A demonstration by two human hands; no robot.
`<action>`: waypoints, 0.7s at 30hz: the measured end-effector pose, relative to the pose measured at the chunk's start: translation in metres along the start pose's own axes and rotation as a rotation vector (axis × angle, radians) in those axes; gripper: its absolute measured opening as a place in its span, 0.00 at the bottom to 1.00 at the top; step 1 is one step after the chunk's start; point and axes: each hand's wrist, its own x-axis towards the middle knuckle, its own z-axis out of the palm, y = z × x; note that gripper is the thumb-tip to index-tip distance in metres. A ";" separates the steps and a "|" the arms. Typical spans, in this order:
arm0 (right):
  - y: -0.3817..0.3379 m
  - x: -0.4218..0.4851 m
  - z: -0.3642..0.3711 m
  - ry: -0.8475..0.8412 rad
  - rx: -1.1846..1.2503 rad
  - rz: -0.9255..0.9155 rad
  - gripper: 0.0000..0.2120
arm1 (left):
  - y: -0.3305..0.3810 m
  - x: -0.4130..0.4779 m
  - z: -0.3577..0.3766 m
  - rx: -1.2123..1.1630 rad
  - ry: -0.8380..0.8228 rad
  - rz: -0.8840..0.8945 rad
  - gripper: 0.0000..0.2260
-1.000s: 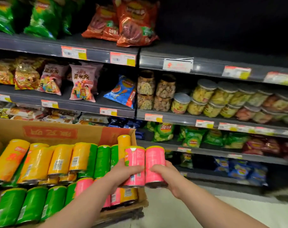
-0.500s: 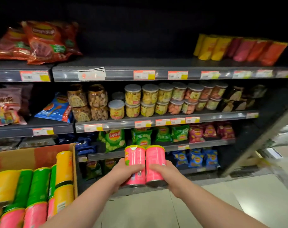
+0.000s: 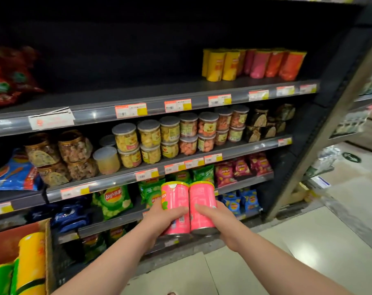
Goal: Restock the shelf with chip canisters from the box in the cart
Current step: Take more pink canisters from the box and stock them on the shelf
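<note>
I hold two pink chip canisters upright, side by side and touching, in front of the lower shelves. My left hand point(image 3: 167, 219) grips the left pink canister point(image 3: 175, 199); my right hand point(image 3: 219, 220) grips the right pink canister point(image 3: 202, 201). On the upper shelf point(image 3: 159, 90), at its right end, stands a row of yellow, pink and orange canisters point(image 3: 253, 63); the shelf's middle is bare. The cardboard box point(image 3: 21, 241) sits at the bottom left with yellow and green canisters point(image 3: 30, 265) in it.
Clear snack jars point(image 3: 170, 135) fill the shelf below. Chip bags point(image 3: 115, 201) fill the lower shelves, and red bags point(image 3: 6, 77) lie at the upper left. The shelf unit's end post point(image 3: 321, 150) stands at the right, with tiled floor point(image 3: 308, 241) beyond.
My view has swung right and up, away from the box and toward the upper shelf's row of canisters. Both hands still hold the two pink canisters together.
</note>
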 end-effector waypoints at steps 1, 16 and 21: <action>-0.006 0.002 -0.007 0.012 0.014 -0.016 0.27 | 0.008 0.006 0.006 0.009 -0.009 0.014 0.46; -0.125 0.083 -0.107 0.237 0.052 -0.223 0.31 | 0.140 0.137 0.070 -0.036 -0.165 0.205 0.29; -0.162 0.106 -0.125 0.238 0.025 -0.336 0.40 | 0.178 0.164 0.074 -0.068 -0.202 0.287 0.26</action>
